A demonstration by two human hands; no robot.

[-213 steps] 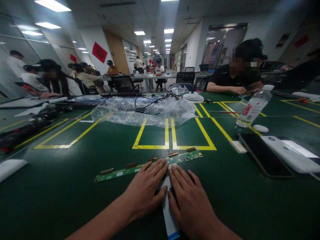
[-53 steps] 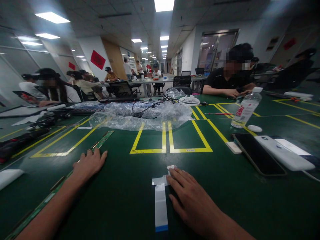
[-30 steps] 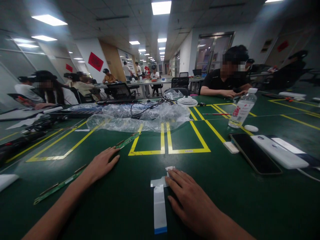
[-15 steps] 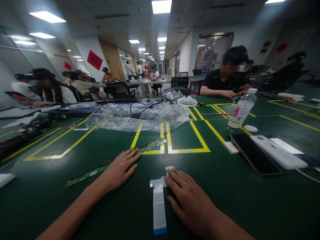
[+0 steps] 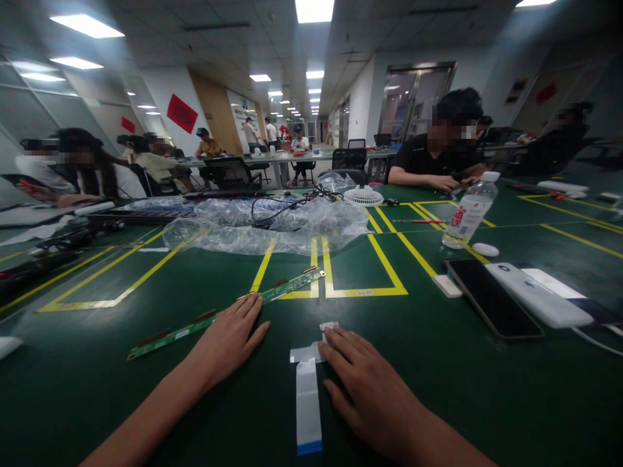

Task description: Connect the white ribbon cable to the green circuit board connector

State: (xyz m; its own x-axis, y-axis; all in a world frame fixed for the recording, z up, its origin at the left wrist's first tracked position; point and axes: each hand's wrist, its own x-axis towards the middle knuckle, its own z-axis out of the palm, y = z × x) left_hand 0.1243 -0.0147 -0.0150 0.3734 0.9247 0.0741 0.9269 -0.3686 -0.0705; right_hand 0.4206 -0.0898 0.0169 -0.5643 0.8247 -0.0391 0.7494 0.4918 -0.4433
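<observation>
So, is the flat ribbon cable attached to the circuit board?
Detached: green tabletop shows between the flat ribbon cable and circuit board.

The left hand and right hand are bare, like the forearms, with slim, tapering fingers.

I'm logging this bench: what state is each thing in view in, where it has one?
Circuit board: lying slantwise, middle covered by the left hand
Flat cable: laid out, far end partly covered by the right hand
Left hand: open, palm down
Right hand: open, palm down
Bottle: capped, standing
Phone: screen dark
Plastic wrap: crumpled
Ceiling lights: on
</observation>
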